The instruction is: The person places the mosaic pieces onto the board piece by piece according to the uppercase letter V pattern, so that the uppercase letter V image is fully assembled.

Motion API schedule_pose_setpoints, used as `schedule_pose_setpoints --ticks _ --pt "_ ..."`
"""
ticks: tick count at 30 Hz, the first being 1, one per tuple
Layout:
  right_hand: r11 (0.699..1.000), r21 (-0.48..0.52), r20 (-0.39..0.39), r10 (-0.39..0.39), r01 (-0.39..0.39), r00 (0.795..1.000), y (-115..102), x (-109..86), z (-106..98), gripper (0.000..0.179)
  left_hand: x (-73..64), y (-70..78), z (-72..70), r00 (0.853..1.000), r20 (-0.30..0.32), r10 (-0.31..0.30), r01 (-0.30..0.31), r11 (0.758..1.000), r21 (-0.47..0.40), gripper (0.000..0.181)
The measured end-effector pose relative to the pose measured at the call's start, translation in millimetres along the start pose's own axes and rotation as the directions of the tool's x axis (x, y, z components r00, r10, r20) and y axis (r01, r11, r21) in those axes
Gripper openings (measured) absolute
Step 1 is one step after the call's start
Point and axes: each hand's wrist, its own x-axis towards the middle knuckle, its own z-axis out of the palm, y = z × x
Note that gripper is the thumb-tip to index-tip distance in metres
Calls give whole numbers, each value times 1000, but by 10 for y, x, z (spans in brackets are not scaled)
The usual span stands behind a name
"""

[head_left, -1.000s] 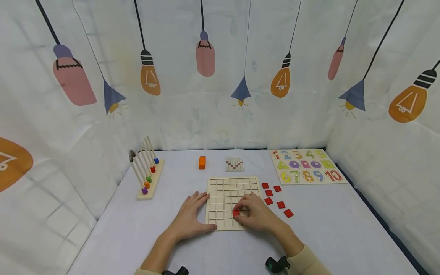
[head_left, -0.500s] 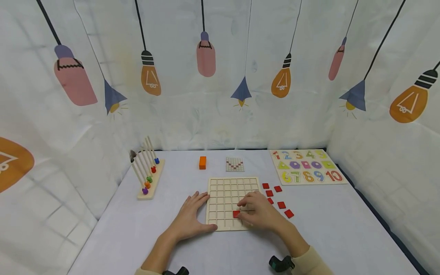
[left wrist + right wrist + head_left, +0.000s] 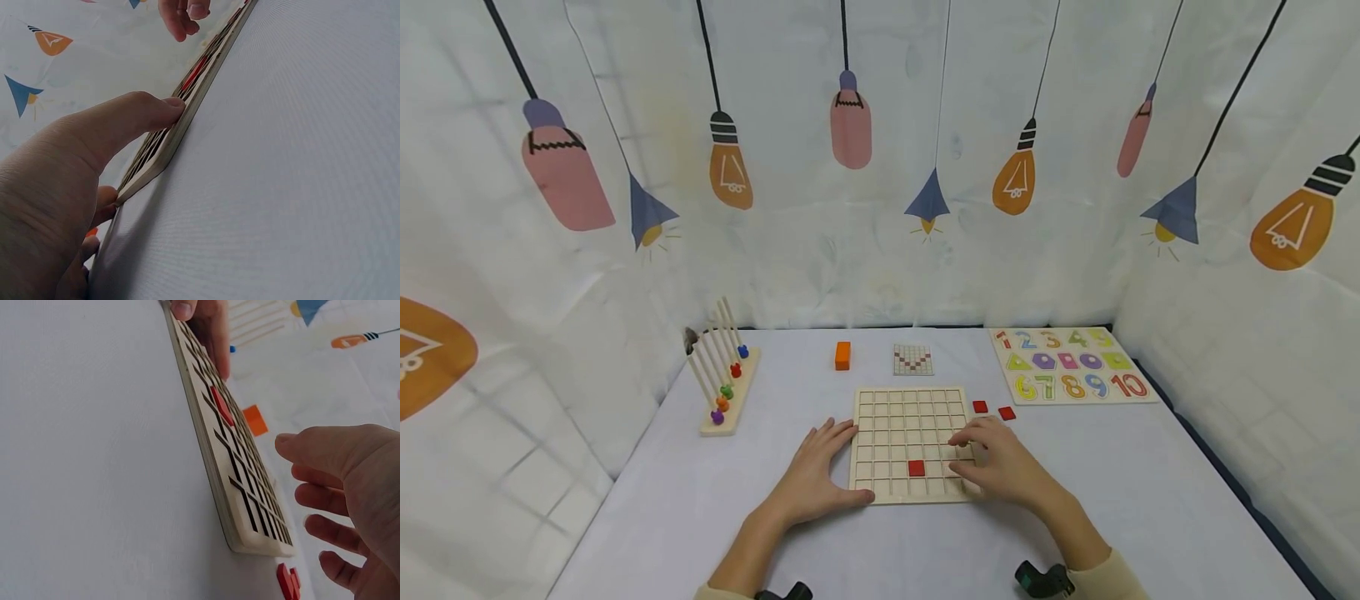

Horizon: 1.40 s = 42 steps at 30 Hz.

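A light wooden grid board (image 3: pixel 880 408) lies on the white table in the head view. My left hand (image 3: pixel 816 471) rests at its left side with the fingers spread along that edge and the thumb on the near left corner. One red square tile (image 3: pixel 917 468) sits in a cell toward the near side, seen also as a red piece (image 3: pixel 222 406) in the right wrist view. Over the board's right part hovers my right hand (image 3: pixel 1003 462), thumb and fingers apart and holding nothing. Two red tiles (image 3: pixel 981 407) show beyond it; the hand hides the area nearer.
Behind the board stand an orange block (image 3: pixel 842 356) and a small pattern card (image 3: pixel 913 360). A peg stand (image 3: pixel 737 396) with coloured beads is at the left. At the back right lies a number-and-shape puzzle board (image 3: pixel 1078 392). Printed fabric walls surround the table.
My right hand has let go of the red tile, which stays on the board. That hand has moved right, now covering several loose tiles. The left hand has kept its place.
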Motion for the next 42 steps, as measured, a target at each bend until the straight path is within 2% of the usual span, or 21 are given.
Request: schedule_pose_setpoints --ticks 14,23,33,42 --pt "994 -22 -31 102 -103 994 269 -106 -188 32 10 -39 28 1000 -6 9 -8 1000 15 118" --pt "991 -82 -51 103 -107 993 463 -52 -225 29 10 -41 40 1000 -11 14 -14 1000 17 118" --pt "987 -80 -19 140 -141 990 578 3 -186 32 8 -19 27 1000 4 -3 3 1000 18 118" --pt "992 -72 -26 104 -106 994 634 -10 -128 30 6 -11 22 1000 -8 9 -9 1000 14 117"
